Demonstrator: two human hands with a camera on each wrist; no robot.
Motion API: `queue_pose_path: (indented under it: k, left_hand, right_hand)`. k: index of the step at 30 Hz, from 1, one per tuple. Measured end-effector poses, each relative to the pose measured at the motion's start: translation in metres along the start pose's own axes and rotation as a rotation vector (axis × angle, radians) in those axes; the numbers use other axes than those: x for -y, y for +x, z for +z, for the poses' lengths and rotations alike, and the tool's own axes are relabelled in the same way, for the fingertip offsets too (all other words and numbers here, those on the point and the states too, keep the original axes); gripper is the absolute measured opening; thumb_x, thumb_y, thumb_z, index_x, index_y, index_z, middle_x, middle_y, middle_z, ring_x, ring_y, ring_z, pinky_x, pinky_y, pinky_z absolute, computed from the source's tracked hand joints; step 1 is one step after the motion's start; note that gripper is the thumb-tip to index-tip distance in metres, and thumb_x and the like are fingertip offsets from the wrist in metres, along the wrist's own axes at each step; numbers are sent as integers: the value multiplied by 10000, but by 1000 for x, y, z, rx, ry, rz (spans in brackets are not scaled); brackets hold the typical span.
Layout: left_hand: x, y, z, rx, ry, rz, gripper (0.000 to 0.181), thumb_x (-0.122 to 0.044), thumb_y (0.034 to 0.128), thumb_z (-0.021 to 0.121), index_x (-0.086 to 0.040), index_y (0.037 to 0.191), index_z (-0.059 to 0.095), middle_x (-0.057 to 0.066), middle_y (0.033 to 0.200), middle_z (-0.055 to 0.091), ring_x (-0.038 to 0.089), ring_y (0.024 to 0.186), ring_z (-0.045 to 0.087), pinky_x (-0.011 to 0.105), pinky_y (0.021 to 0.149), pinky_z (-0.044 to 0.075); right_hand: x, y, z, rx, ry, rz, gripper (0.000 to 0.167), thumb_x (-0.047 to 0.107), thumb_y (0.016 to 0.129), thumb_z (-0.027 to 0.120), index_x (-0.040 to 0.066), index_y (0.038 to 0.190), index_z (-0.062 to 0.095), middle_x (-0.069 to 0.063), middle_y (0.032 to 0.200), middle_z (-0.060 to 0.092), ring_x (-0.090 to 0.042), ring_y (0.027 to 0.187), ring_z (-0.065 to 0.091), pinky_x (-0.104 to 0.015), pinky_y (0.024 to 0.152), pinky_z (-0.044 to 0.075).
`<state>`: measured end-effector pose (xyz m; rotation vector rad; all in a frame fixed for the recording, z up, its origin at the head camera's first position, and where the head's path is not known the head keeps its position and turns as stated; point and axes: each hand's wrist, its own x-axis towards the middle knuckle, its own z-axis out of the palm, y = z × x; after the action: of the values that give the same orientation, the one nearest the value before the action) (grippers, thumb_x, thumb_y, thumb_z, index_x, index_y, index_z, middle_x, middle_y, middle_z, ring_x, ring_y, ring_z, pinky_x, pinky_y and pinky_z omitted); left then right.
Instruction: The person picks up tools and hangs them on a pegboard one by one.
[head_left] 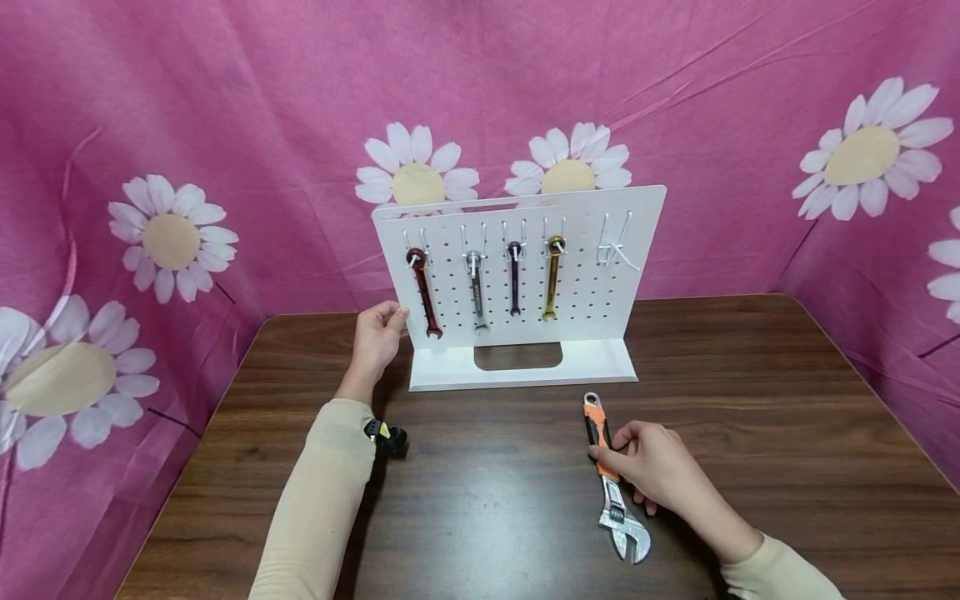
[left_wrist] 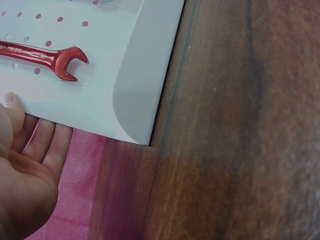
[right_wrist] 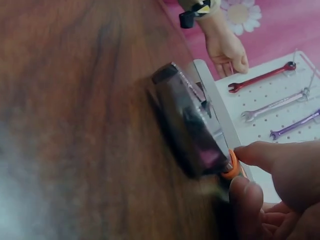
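Note:
My left hand (head_left: 377,337) grips the left edge of a white pegboard stand (head_left: 442,368), thumb on the front and fingers behind, as the left wrist view shows. My right hand (head_left: 660,467) pinches the orange and black handle of an adjustable wrench (head_left: 602,437) between thumb and fingers. The wrench's silver head points toward me; in the right wrist view the wrench head (right_wrist: 185,120) looks raised off the table. On the board hang a red wrench (head_left: 424,296), a silver wrench (head_left: 476,287), a purple wrench (head_left: 515,279) and a gold wrench (head_left: 553,279).
At the board's right end is a white wire hook (head_left: 617,252). The stand rests on a brown wooden table (head_left: 480,517), toward its back edge. Behind and beside the table hangs a pink cloth (head_left: 300,108) with daisies. A dark wrist camera (head_left: 390,437) sits on the left sleeve.

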<state>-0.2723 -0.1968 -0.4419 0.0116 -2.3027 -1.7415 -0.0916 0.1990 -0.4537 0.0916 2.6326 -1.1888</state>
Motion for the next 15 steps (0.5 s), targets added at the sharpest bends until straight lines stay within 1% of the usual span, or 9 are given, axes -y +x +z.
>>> queue_pose_path:
  k: [2, 4, 7, 9, 13, 15]
  left_hand:
    - [0, 0, -1, -1, 12, -3, 217, -59, 1079, 641, 133, 1000, 702, -71, 680, 564, 21, 637, 476, 164, 592, 412]
    - [0, 0, -1, 3, 8, -7, 216, -63, 1081, 641, 130, 1005, 705, -72, 686, 578, 16, 647, 494, 161, 609, 440]
    - [-1, 0, -1, 5, 11, -7, 220, -66, 1084, 637, 130, 1006, 703, -67, 684, 576, 13, 643, 490, 165, 611, 446]
    - [-1, -1, -1, 3, 8, -5, 215, -59, 1081, 638, 130, 1001, 704, -68, 684, 578, 12, 641, 490, 165, 609, 446]
    - [-1, -1, 0, -4, 5, 1, 211, -44, 1078, 635, 134, 989, 704, -67, 685, 563, 24, 641, 487, 158, 599, 429]
    - [-1, -1, 0, -3, -5, -6, 211, -39, 1079, 631, 139, 990, 702, -43, 706, 588, 21, 664, 527, 143, 628, 475]
  right_hand:
    - [1, 1, 2, -17, -53, -9, 404, 370, 907, 871, 48, 933, 628, -12, 559, 577, -121, 338, 531, -376, 377, 509]
    - [2, 1, 3, -31, -99, -21, 393, 365, 906, 870, 72, 867, 611, 4, 536, 566, -108, 327, 518, -360, 367, 498]
    - [4, 2, 5, -47, -141, -36, 387, 345, 908, 862, 108, 775, 587, 17, 497, 546, -95, 311, 503, -346, 359, 485]
    - [5, 2, 5, -52, -145, -35, 385, 334, 909, 858, 123, 746, 580, 19, 489, 542, -93, 311, 500, -344, 360, 482]
    - [5, 2, 5, -64, -126, -18, 377, 315, 899, 858, 111, 750, 579, 7, 507, 555, -100, 328, 511, -345, 371, 489]
    - [6, 2, 5, -71, -112, -9, 375, 309, 890, 862, 104, 754, 579, 4, 515, 560, -103, 337, 522, -346, 380, 499]
